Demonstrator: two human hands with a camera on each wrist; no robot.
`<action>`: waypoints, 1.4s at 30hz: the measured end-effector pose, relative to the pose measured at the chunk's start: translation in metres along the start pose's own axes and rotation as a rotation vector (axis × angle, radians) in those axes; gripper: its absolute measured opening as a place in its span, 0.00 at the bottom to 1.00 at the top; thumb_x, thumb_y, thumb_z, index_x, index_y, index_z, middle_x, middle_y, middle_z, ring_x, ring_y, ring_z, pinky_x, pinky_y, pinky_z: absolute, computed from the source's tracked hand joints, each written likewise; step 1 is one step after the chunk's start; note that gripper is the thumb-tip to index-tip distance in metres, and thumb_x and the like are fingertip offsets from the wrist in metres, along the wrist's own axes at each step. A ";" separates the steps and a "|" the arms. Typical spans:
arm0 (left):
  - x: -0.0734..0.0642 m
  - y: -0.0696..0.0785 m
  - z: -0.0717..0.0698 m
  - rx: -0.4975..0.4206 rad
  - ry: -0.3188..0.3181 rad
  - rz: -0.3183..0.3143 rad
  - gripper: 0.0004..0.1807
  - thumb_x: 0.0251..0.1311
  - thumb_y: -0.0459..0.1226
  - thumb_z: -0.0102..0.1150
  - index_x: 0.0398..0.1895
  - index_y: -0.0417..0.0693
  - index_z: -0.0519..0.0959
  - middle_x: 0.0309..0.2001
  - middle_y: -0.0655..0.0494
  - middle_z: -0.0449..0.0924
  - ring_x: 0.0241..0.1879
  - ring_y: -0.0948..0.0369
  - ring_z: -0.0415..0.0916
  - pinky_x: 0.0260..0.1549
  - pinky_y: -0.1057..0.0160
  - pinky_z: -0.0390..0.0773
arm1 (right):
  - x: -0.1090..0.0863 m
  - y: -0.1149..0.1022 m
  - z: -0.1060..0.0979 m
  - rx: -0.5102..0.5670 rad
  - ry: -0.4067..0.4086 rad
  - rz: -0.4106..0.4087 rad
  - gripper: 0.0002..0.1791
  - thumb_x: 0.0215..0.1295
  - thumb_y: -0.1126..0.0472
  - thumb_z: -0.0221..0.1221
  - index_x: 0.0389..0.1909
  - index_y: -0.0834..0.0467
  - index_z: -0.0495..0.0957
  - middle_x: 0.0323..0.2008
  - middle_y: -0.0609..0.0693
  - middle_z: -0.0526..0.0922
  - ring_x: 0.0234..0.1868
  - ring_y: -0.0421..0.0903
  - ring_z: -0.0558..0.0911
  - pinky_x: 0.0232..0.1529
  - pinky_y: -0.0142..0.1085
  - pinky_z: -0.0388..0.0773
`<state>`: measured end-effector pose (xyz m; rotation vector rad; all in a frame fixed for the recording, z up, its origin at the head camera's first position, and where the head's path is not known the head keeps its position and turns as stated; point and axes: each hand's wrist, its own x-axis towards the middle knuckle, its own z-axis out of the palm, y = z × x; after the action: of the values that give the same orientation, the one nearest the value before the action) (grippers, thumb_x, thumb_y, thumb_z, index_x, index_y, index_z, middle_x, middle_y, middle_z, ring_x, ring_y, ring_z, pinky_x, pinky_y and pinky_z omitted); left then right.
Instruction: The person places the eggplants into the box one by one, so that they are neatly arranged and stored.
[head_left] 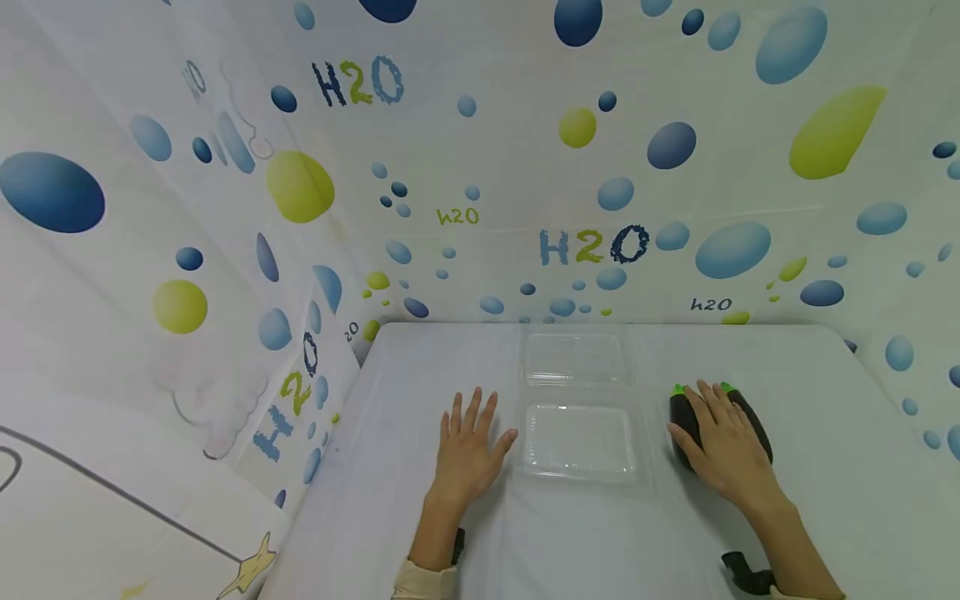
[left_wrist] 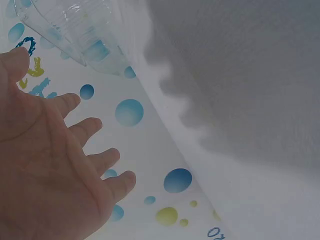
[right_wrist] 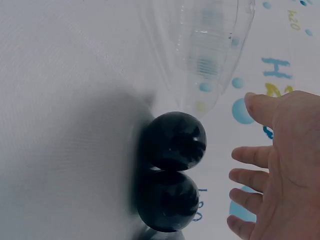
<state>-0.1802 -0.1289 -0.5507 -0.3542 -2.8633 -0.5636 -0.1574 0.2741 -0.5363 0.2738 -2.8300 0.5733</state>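
Two dark eggplants lie side by side on the white table, a left one (head_left: 681,414) and a right one (head_left: 756,423), both with green tops. My right hand (head_left: 726,454) hovers over them and covers their middles in the head view. The right wrist view shows a gap between its spread fingers and the glossy rounded ends of the eggplants (right_wrist: 175,142). My left hand (head_left: 467,457), palm down with fingers spread, is held above the table and grips nothing. Between the hands lies an open clear plastic clamshell container (head_left: 581,479), its two halves flat.
A white cloth covers the table (head_left: 420,367). Behind it and to the left hang white curtains (head_left: 510,158) printed with blue and green dots and H2O lettering. A sliver of another shiny dark shape (right_wrist: 162,235) shows at the bottom of the right wrist view.
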 end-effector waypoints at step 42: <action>0.003 0.030 0.002 -0.136 -0.047 -0.030 0.34 0.79 0.49 0.51 0.75 0.33 0.65 0.58 0.34 0.72 0.57 0.42 0.68 0.56 0.43 0.72 | 0.003 -0.009 0.009 0.019 0.059 0.192 0.32 0.59 0.57 0.74 0.58 0.74 0.77 0.53 0.76 0.78 0.55 0.74 0.73 0.54 0.67 0.71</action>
<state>-0.1751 -0.1010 -0.5418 -0.3513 -2.8871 -0.7675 -0.1599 0.2624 -0.5406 -0.0124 -2.8124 0.6362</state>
